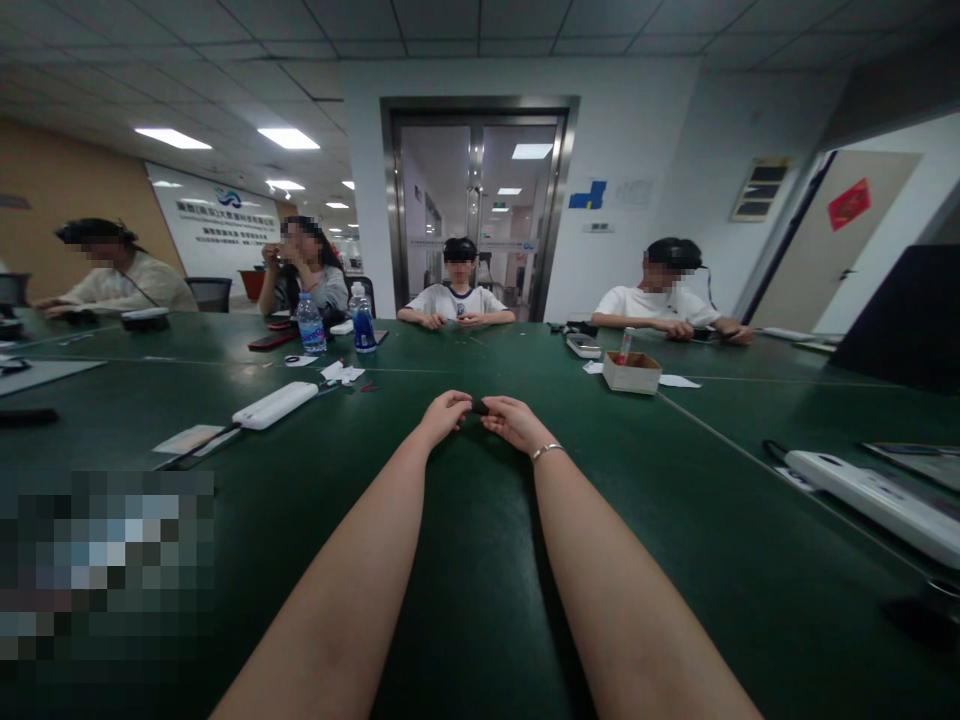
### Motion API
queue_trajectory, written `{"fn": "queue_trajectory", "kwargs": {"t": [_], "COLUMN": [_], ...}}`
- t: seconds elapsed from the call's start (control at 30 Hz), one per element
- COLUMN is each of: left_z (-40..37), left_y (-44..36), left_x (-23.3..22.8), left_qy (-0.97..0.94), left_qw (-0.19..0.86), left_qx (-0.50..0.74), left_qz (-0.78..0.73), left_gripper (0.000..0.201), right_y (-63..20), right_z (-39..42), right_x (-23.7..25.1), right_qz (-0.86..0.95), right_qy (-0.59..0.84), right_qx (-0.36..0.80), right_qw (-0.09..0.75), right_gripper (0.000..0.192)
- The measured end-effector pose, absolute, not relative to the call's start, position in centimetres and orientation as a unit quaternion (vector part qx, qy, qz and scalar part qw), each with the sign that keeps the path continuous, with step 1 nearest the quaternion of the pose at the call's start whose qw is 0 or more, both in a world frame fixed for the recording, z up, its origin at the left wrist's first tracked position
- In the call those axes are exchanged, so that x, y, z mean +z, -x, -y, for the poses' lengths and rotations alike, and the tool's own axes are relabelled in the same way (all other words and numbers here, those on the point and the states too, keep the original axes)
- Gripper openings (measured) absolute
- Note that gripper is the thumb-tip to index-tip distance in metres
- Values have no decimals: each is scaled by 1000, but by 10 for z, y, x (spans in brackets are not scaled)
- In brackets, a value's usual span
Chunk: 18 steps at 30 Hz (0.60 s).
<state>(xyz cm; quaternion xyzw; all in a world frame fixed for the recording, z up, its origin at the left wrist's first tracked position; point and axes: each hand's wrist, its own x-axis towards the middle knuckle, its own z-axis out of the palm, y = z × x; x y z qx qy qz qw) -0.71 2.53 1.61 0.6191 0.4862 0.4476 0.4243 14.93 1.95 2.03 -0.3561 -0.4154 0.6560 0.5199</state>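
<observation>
Fingertips of our left hand (444,413) and right hand (512,420) meet around a small dark object (480,407), both hands pinching it just above the green surface (480,600), well out from the near edge and toward the middle. We judge the hold goes best with light, even pressure from both sides, wrists low, so the piece does not slip. A cardboard box (631,372) stands toward the far right, a white power strip (274,405) toward the left edge.
</observation>
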Motion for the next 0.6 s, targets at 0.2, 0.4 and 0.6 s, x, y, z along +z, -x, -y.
{"fn": "queue_trajectory", "kwargs": {"t": [0.2, 0.4, 0.6], "left_z": [-25, -28, -29], "left_y": [7, 8, 8], "left_x": [16, 13, 13], "left_qy": [-620, -629, -629], "left_qw": [420, 413, 414], "left_qx": [444, 439, 432], "left_qz": [-491, -491, -496], "left_gripper": [21, 25, 28], "right_y": [-149, -149, -149], "right_z": [-20, -21, -20], "right_x": [20, 19, 20], "right_qz": [420, 422, 422], "right_qy": [355, 357, 359], "right_qx": [657, 658, 657], "right_qw": [516, 512, 511], "right_gripper": [6, 6, 7]}}
